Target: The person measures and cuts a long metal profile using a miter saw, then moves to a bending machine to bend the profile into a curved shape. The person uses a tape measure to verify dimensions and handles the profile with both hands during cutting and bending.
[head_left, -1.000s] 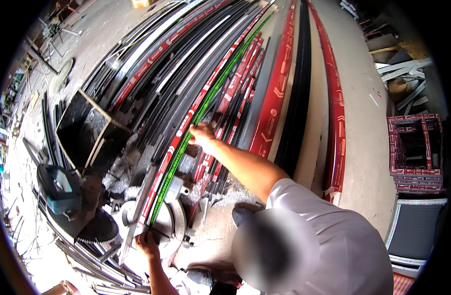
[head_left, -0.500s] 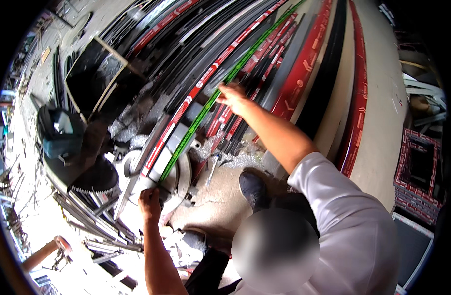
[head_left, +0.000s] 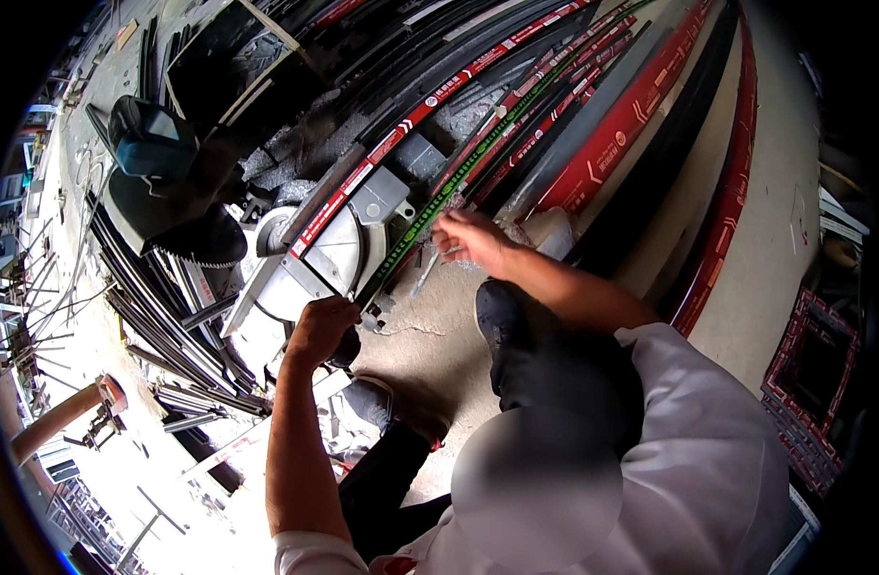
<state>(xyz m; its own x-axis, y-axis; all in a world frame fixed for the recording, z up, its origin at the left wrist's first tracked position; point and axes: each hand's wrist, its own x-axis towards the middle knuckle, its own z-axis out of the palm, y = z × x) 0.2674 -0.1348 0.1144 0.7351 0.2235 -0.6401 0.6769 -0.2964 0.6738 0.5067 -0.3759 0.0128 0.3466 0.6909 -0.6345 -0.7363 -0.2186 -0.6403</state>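
Note:
A long dark profile with a green printed face (head_left: 439, 201) runs from the saw toward the far right. My left hand (head_left: 321, 331) is closed around its near end, at the front edge of the saw's round base (head_left: 339, 257). Just right of the profile is my right hand (head_left: 478, 244), its fingers loosely bent and spread, seemingly off the profile. Alongside lies a red-and-white faced profile (head_left: 367, 165) whose near end rests on the saw base. The toothed saw blade (head_left: 202, 247) stands left of the base, below the teal motor housing (head_left: 157, 139).
Bundles of dark and red-faced profiles (head_left: 602, 158) fill the floor ahead and to the right. A black open box (head_left: 230, 57) stands far left. Cut offcuts (head_left: 161, 297) heap left of the saw. Red-patterned frames (head_left: 808, 383) are stacked at the right edge.
The green-faced profile has shifted right, off the saw base to its right side. My left hand moved right and slightly up with its end. My right hand drew back nearer and left the profile.

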